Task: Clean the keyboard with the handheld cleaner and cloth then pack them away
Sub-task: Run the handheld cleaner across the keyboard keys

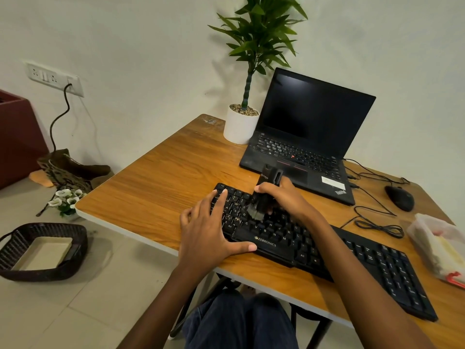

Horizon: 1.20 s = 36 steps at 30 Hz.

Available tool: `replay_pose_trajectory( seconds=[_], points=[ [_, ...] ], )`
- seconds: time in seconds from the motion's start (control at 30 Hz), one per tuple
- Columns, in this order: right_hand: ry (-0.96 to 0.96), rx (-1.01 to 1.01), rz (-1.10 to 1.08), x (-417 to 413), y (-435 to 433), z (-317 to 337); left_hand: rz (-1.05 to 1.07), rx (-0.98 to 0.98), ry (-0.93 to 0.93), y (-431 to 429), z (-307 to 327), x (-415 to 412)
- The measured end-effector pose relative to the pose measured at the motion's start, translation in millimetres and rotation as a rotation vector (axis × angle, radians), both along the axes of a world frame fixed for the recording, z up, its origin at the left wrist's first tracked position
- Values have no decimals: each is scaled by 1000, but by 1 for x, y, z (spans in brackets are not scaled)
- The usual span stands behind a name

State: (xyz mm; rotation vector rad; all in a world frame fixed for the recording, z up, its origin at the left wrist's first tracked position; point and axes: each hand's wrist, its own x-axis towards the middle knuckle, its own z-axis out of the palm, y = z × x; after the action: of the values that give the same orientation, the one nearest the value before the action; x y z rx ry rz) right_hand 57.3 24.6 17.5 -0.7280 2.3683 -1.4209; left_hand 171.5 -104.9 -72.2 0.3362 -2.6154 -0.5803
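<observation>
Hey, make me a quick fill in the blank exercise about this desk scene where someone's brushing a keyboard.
1. The hand gripping the black handheld cleaner is the person's ____ one.
2. The left hand rests on the black wired keyboard, branded ____.
3. Beside the open black laptop stands a green plant in a ____ round pot.
4. The dark woven basket sits on the ____.
Missing words: right; ZEBRONICS; white; floor.

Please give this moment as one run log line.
phase: cleaning | right hand: holds handheld cleaner on keyboard | left hand: flat on keyboard
</observation>
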Motion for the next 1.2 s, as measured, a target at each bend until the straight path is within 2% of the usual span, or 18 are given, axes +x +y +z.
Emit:
replay_pose_trajectory(
  seconds=[0.1,0.27,0.4,0.53,0.63,0.7,0.83,0.97,1.1,1.2],
  points=[
    [117,35,-36,1,-3,-1,0,-2,-12,0,0,0],
    [-32,0,49,9,-6,6,0,2,-9,1,0,0],
    [156,38,2,4,-12,-1,3,7,2,1,0,0],
    [11,67,126,7,-12,4,5,2,-1,1,0,0],
    [156,154,54,3,-15,5,6,7,1,0,1,0],
    [208,137,37,5,-18,4,4,10,-2,0,1,1],
    [89,139,143,10,-13,9,6,0,-9,0,1,1],
    [179,148,74,7,-15,6,3,0,-26,-1,1,0],
    [29,127,153,13,-11,8,3,-4,-27,0,1,1],
    [124,155,101,11,-10,6,3,0,-30,0,2,1]
  ],
)
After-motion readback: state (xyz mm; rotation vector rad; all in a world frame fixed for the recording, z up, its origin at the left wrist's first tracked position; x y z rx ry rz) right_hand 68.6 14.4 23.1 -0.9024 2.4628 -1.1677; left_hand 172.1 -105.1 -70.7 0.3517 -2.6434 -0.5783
